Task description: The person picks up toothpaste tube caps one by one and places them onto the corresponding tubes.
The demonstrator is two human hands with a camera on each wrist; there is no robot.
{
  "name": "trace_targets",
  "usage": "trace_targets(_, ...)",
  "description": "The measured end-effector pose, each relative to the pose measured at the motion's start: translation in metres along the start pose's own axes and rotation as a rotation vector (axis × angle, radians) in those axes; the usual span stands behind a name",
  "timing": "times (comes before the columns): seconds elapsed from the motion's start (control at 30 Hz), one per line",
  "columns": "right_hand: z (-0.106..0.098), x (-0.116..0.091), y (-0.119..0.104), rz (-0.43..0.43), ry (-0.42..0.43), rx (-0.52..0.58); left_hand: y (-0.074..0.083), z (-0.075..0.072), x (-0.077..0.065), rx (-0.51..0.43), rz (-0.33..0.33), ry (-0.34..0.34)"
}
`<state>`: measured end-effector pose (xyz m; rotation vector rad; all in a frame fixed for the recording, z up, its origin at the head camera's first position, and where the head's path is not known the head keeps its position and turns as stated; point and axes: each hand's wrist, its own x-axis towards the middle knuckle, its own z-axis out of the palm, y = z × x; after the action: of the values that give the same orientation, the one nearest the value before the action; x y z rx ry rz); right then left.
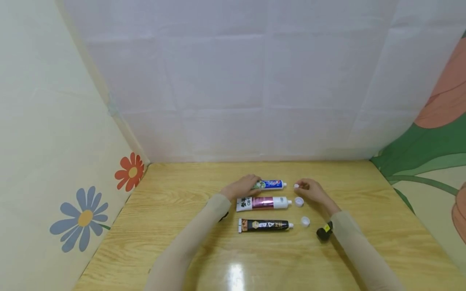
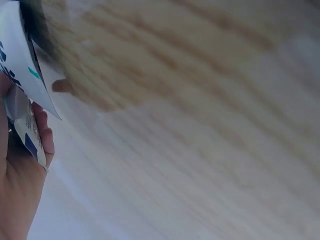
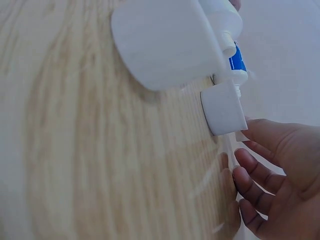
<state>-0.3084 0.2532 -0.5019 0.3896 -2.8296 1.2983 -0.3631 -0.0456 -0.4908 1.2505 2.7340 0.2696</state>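
Toward the far edge of the worktop (image 1: 174, 194), grips a blue tube (image 1: 274, 185) near its left end, with the left hand (image 1: 242, 186) clamped around it and the bare nozzle to the right. Pinches a small white cap (image 1: 296, 186) between thumb and finger of the right hand (image 1: 314, 191), apart from that nozzle and roughly in line with it. Just in front of the blue tube, lying flat: a white-and-pink tube (image 1: 269, 203), with a wide cap (image 1: 299, 201) just beside its tip. Nearer still: a black tube (image 1: 265, 225), also uncapped, with another cap (image 1: 305, 221) near its tip. Behind the worktop, a white sheet (image 1: 269, 81); to the left, a red flower (image 1: 131, 173) and a blue flower (image 1: 85, 218) on a pale wall (image 1: 47, 129).
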Motion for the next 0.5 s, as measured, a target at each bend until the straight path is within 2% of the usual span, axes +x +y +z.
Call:
trace_targets(0.17, -0.0014, -0.0005, -0.0013, -0.019, 0.005, -0.008, 0.002, -0.0016, -0.0002, -0.013, -0.026, 0.009)
trace_targets(0.33, -0.0034, -0.0014, -0.001, -0.011, -0.009, -0.019, 0.0035, -0.0034, -0.0014, -0.037, -0.052, 0.062)
trace_targets(0.5, -0.0047, -0.0017, -0.0007, 0.018, -0.014, -0.003, 0.0039, -0.0052, -0.0027, -0.006, -0.038, 0.103)
